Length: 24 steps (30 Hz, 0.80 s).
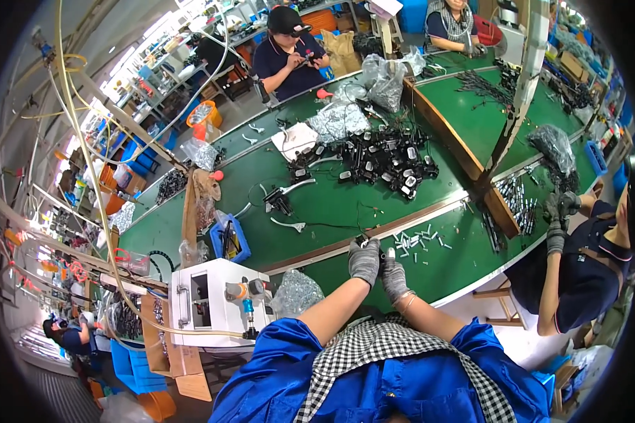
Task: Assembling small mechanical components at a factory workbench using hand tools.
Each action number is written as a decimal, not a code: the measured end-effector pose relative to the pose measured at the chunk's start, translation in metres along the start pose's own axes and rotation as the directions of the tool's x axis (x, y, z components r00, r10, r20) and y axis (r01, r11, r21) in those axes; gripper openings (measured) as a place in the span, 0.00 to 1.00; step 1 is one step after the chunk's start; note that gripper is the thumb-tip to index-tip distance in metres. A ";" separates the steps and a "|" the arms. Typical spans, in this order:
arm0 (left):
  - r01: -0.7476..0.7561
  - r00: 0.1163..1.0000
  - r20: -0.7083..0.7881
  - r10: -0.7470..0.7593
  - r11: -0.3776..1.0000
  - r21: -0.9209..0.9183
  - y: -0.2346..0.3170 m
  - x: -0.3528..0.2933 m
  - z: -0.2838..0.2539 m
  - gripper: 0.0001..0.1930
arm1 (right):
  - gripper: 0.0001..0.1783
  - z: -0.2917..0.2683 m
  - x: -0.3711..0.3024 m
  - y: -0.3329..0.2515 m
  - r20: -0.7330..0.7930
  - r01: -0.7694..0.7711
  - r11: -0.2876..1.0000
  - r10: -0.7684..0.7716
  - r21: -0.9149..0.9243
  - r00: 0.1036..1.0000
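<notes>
Beyond grey-gloved right hand [394, 277], rightward: short silver cylinders [407, 242], axes mixed. Its grip unclear; grey-gloved left hand [364, 264] pinches black part [361, 240].

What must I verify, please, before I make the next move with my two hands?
1. Grey gloves worn: ok, on both the left hand and the right hand.
2. Black part at the left fingers: ok, it shows there.
3. Firm grip on it: cannot tell, the gloves hide most of it.
4. Small silver pins near: ok, just right of the hands.
5. Pins gathered together: not ok, they lie scattered on the green table.
6. Black pile away from the hands: ok, beyond the wooden strip.
</notes>
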<state>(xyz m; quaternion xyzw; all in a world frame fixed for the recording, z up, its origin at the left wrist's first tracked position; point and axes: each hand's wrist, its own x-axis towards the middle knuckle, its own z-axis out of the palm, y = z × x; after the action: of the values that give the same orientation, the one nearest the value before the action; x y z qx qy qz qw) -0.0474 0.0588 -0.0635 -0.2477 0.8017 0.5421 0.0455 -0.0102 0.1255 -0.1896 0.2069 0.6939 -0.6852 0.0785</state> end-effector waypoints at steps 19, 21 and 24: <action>-0.091 0.987 0.107 0.123 0.960 -0.263 0.040 0.018 -0.023 0.17 | 0.18 -0.024 -0.022 -0.118 0.105 0.374 0.540 -0.463 -0.754 0.880; -0.097 0.982 0.132 0.133 0.964 -0.248 0.041 0.016 -0.022 0.17 | 0.22 -0.018 -0.014 -0.094 0.084 0.400 0.617 -0.475 -0.678 0.876; -0.246 0.969 -0.116 0.219 0.911 -0.331 0.023 0.003 -0.010 0.12 | 0.25 -0.010 -0.022 -0.083 0.033 0.400 0.739 -0.457 -0.543 0.889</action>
<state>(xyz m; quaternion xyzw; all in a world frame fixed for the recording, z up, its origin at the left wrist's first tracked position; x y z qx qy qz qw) -0.0586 0.0560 -0.0409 -0.1752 0.7198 0.6651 -0.0938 -0.0216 0.1333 -0.1042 0.0463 0.8887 -0.4518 -0.0626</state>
